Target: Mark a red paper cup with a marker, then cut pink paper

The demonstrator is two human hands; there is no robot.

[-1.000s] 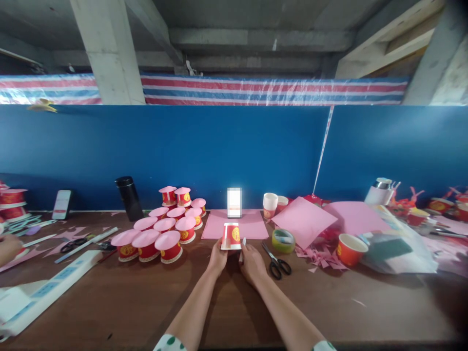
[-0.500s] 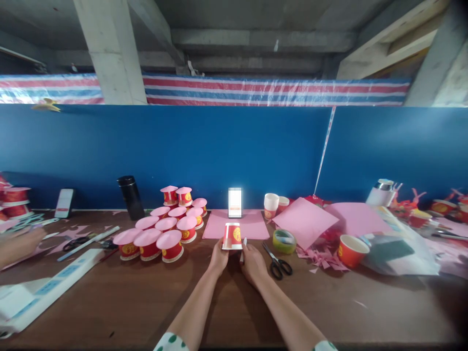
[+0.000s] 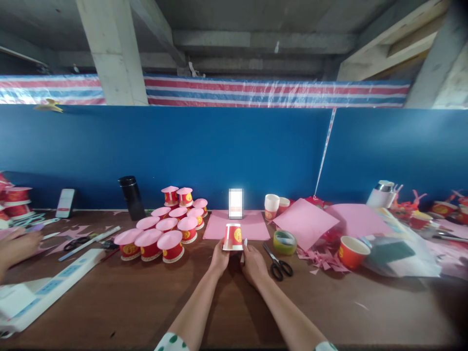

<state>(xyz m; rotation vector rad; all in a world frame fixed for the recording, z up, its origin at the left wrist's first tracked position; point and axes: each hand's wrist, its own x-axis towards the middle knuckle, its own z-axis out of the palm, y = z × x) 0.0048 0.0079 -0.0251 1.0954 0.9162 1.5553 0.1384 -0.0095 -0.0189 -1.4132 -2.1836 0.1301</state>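
An upside-down red paper cup [image 3: 234, 237] with a round gold emblem is over the table in front of me. My left hand [image 3: 219, 258] is closed around its left side near the rim. Right beside the cup, my right hand [image 3: 253, 263] is closed on a slim whitish stick-like thing [image 3: 243, 251], its tip pointing up; its kind is too small to tell. Behind the cup lie pink paper sheets [image 3: 215, 226], with a lit phone [image 3: 236, 204] standing at their far edge. Black-handled scissors [image 3: 278, 263] rest to the right of my right hand.
Several red cups with pink paper discs on top [image 3: 149, 243] stand at left, by a black flask [image 3: 131, 197]. At right are a tape roll [image 3: 284, 243], pink scraps [image 3: 323, 259], an upright cup [image 3: 354, 252] and a plastic bag [image 3: 402, 258]. Another person's hand [image 3: 20, 248] works far left.
My hands and the cup stay almost the same, with a tiny shift of the whole view. The other person's hand at far left has moved slightly.
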